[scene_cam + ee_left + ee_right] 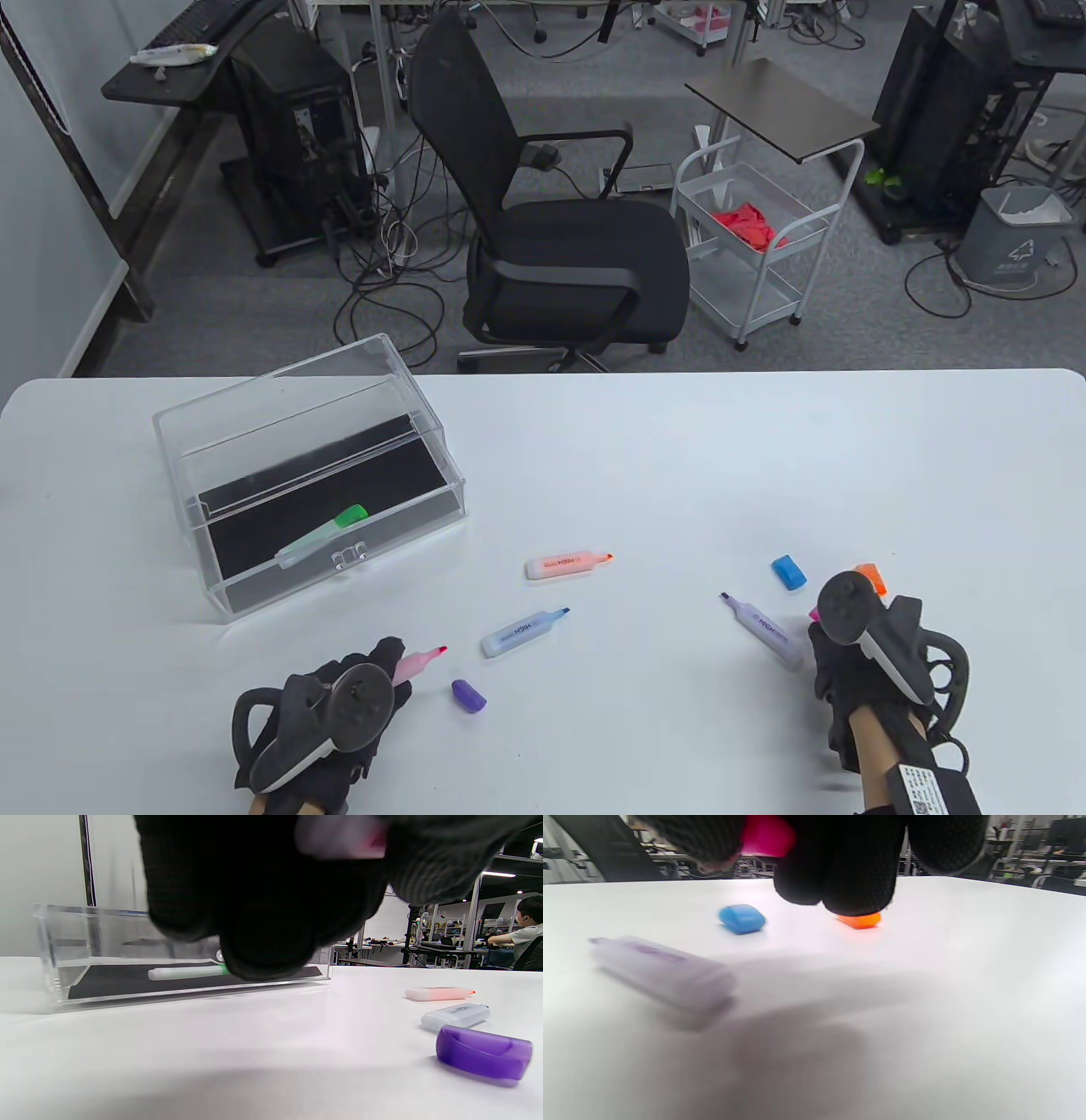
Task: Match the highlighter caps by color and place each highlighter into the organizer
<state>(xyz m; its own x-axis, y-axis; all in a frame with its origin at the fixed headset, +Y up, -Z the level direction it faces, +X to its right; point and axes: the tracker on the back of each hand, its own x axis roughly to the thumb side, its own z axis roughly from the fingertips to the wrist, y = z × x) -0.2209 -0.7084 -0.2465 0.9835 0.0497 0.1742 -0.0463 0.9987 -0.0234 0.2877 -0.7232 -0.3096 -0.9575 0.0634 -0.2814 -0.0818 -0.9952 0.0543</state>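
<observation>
Sitting at ten o'clock on the white surface [679, 475], the clear organizer [310, 475] holds a capped green highlighter [322, 536]. At seven o'clock the left hand [339, 722] grips a pink highlighter [417, 664]; at four o'clock the right hand [857, 654] pinches a magenta cap [765, 836] in its fingers [857, 878].

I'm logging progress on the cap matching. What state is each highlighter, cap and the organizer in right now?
Green highlighter: capped, inside organizer.
Organizer: drawer open.
Pink highlighter: uncapped, held by left hand.
Pink cap: gripped by right hand.
Orange highlighter: uncapped.
Blue highlighter: uncapped.
Purple highlighter: uncapped.
Purple cap, blue cap, orange cap: loose.
</observation>
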